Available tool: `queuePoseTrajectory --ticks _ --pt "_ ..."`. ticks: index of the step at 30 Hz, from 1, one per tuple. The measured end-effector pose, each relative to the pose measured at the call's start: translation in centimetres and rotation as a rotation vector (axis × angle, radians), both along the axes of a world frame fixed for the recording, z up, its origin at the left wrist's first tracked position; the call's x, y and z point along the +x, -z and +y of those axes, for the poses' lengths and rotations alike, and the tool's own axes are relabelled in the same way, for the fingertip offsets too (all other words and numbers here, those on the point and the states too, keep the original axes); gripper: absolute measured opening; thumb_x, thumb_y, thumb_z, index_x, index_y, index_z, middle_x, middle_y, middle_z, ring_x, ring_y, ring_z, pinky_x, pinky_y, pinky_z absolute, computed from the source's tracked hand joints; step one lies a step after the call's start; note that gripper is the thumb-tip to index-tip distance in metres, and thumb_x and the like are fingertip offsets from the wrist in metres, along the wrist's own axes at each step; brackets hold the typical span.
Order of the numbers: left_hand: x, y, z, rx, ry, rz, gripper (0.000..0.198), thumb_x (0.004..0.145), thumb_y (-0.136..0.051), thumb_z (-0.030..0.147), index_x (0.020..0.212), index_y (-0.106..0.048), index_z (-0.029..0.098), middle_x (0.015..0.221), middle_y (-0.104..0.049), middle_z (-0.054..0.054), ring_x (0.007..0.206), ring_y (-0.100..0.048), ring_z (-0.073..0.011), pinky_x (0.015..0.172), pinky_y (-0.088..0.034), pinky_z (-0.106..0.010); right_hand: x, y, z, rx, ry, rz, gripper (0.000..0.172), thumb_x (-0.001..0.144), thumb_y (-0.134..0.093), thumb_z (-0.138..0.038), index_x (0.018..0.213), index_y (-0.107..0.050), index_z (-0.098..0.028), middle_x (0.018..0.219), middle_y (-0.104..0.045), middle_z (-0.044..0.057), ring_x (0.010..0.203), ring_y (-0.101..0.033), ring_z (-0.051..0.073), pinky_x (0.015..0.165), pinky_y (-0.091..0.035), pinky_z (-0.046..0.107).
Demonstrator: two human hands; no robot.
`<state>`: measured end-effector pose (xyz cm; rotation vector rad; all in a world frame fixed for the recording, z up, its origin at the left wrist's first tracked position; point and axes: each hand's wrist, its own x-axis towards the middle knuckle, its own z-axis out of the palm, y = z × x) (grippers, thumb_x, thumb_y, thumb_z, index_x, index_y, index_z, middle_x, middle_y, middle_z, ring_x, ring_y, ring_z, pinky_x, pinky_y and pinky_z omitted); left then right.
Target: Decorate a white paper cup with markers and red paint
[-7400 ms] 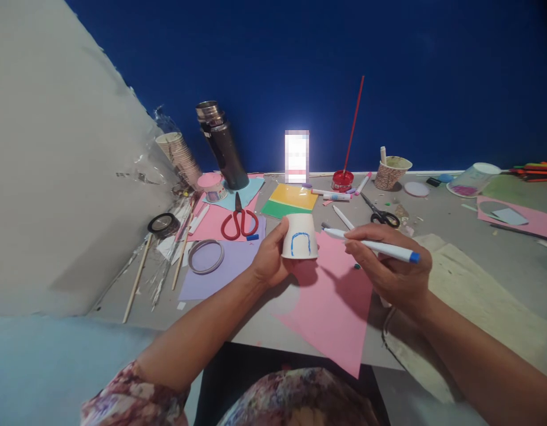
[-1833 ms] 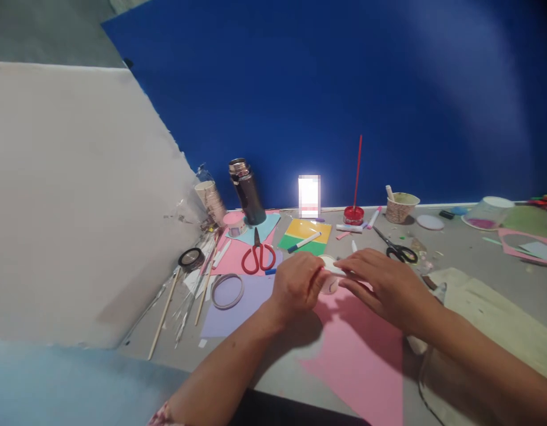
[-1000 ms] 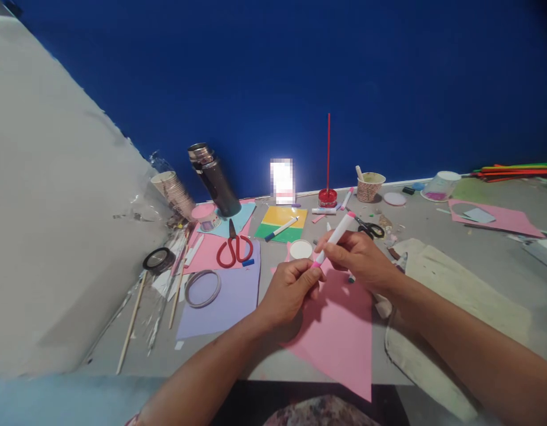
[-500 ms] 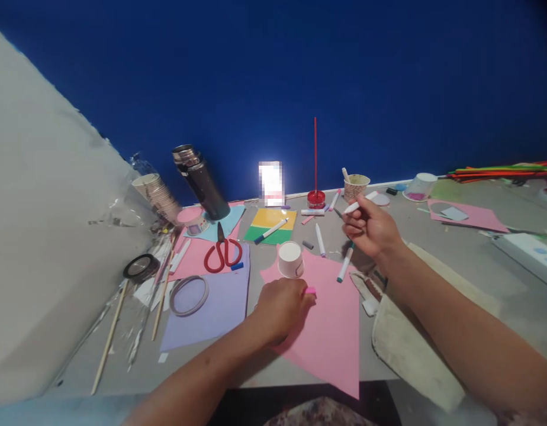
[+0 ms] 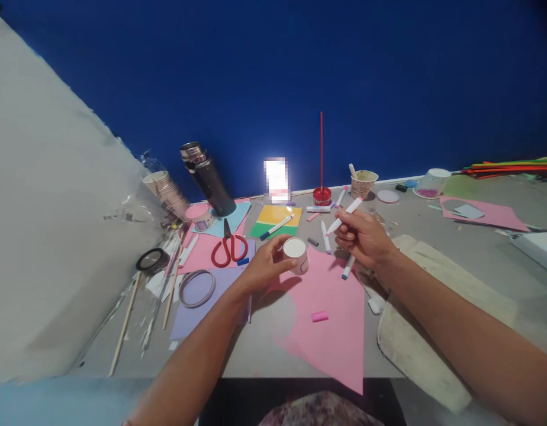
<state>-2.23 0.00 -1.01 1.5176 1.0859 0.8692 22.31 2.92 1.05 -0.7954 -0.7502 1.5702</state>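
Dropped the pink cap (image 5: pixel 319 317), freeing left hand (image 5: pixel 268 263) to clasp the paper cup (image 5: pixel 295 249), and pinched uncapped marker (image 5: pixel 347 215) in right hand (image 5: pixel 364 238)!

A grey tabletop (image 5: pixel 264 355) is covered with scattered sheets, markers and small items.
To the left of the large pink sheet (image 5: pixel 331 349), a purple sheet (image 5: pixel 184 322) is laid, and a wooden stick (image 5: pixel 125 325) is placed farther left; to its right, a pale cloth item (image 5: pixel 415 349) is spread; beyond it, a yellow-and-green packet (image 5: pixel 264 218), a red round base (image 5: pixel 322 196) with a rod and a patterned cup (image 5: pixel 363 186) are set.
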Motion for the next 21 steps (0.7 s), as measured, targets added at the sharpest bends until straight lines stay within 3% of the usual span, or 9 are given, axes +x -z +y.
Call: queuePoseTrajectory --ticks 4,6,8,11,14,21 --pt "-0.2 1.1 0.8 -0.097 -0.101 -0.293 0.045 0.072 -0.090 0.032 0.110 -0.071 0.019 0.108 -0.074 -0.007 0.100 -0.069 -0.0225 0.089 -0.053 -0.034 0.1 -0.1 0.0 0.010 -0.006 -0.026 0.047 0.055 -0.100 -0.041 0.074 -0.064 -0.017 0.053 -0.051 -0.008 0.043 -0.035 0.002 0.041 -0.026 0.015" --pt "-0.3 0.9 0.9 -0.174 -0.158 -0.453 0.044 0.070 -0.091 0.036 0.105 -0.070 0.018 0.099 -0.075 -0.006 0.089 -0.070 -0.0198 0.079 -0.054 -0.030 0.0 -0.3 -0.2 0.018 -0.002 -0.039 0.046 0.058 -0.099 -0.044 0.076 -0.066 -0.017 0.054 -0.053 -0.006 0.044 -0.036 0.002 0.042 -0.027 0.016" --pt "-0.3 0.5 0.6 -0.287 -0.134 -0.602 0.046 0.074 -0.087 0.043 0.108 -0.070 0.016 0.097 -0.076 -0.008 0.086 -0.071 -0.0218 0.075 -0.056 -0.031 -0.2 -0.4 -0.6 0.058 0.007 -0.077 0.044 0.063 -0.096 -0.047 0.079 -0.068 -0.017 0.055 -0.055 -0.005 0.044 -0.037 0.003 0.042 -0.028 0.017" --pt "0.4 -0.1 -0.2 -0.497 -0.058 -0.732 0.047 0.091 -0.069 0.052 0.110 -0.070 0.010 0.096 -0.077 -0.016 0.088 -0.075 -0.0281 0.080 -0.061 -0.040 -0.8 -0.4 -2.0 0.210 0.028 -0.196 0.038 0.073 -0.092 -0.049 0.083 -0.070 -0.019 0.058 -0.060 -0.003 0.046 -0.043 0.006 0.043 -0.031 0.020" --pt "1.4 -0.2 -0.8 -0.645 -0.080 -0.792 0.051 0.102 -0.052 0.054 0.107 -0.072 0.007 0.089 -0.077 -0.016 0.079 -0.076 -0.0269 0.076 -0.062 -0.039 -1.2 -0.5 -3.7 0.386 0.049 -0.378 0.028 0.087 -0.082 -0.048 0.086 -0.072 -0.021 0.062 -0.066 -0.001 0.050 -0.051 0.009 0.046 -0.038 0.021" --pt "2.7 0.1 -1.3 -0.627 -0.143 -0.850 0.057 0.104 -0.045 0.055 0.108 -0.073 0.005 0.085 -0.075 -0.016 0.074 -0.074 -0.0253 0.074 -0.062 -0.038 -1.6 -0.4 -6.0 0.826 0.231 -0.776 0.008 0.095 -0.072 -0.029 0.092 -0.076 -0.023 0.078 -0.076 0.003 0.056 -0.065 0.014 0.052 -0.052 0.027"
